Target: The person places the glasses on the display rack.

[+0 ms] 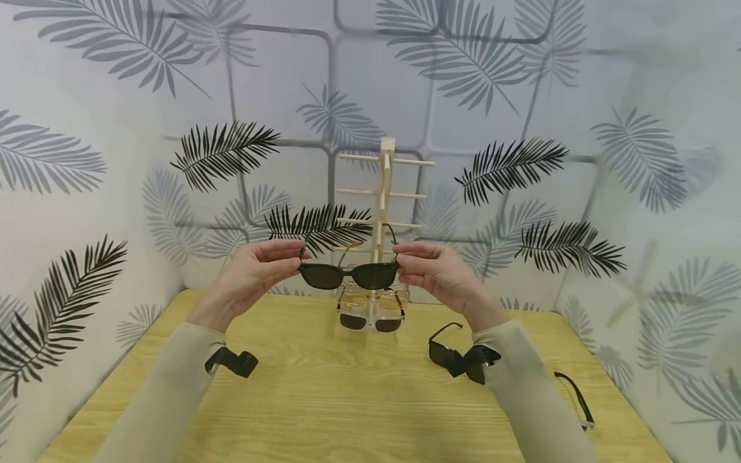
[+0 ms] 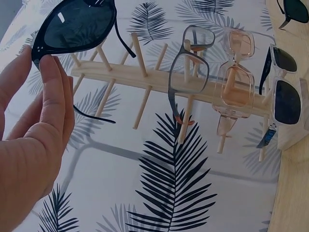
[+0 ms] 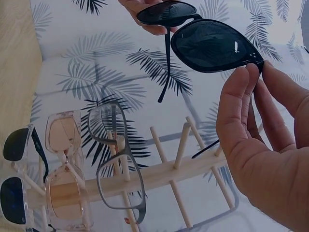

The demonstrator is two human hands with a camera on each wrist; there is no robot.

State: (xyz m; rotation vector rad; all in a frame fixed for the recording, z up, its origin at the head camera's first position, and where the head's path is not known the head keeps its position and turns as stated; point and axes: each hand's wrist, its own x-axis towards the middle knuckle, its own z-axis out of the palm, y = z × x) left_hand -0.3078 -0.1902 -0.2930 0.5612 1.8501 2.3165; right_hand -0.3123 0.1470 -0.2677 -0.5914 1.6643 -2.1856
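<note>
While the table (image 1: 347, 399) bears a wooden rack (image 1: 383, 186), the left hand (image 1: 255, 270) and right hand (image 1: 437, 273) pinch opposite ends of the black sunglasses (image 1: 370, 276) between thumb and fingers, aloft in front of the rack, which carries grey glasses (image 2: 195, 72), pink glasses (image 2: 237, 83) and clear-framed sunglasses (image 2: 287, 102) lower down.

Six pairs of glasses can be counted: one pair of black sunglasses (image 1: 373, 276) between two hands, left (image 1: 249, 276) and right (image 1: 440, 273); three on one wooden rack (image 1: 383, 199), namely one grey pair (image 2: 189, 72), one pink pair (image 2: 236, 89) and one clear-framed pair (image 2: 287, 101); and two on one table (image 1: 324, 399), a dark pair (image 1: 442, 354) and a partly hidden pair (image 1: 579, 395). There are two sleeves (image 1: 168, 386) and two wrist cameras (image 1: 234, 361).
</note>
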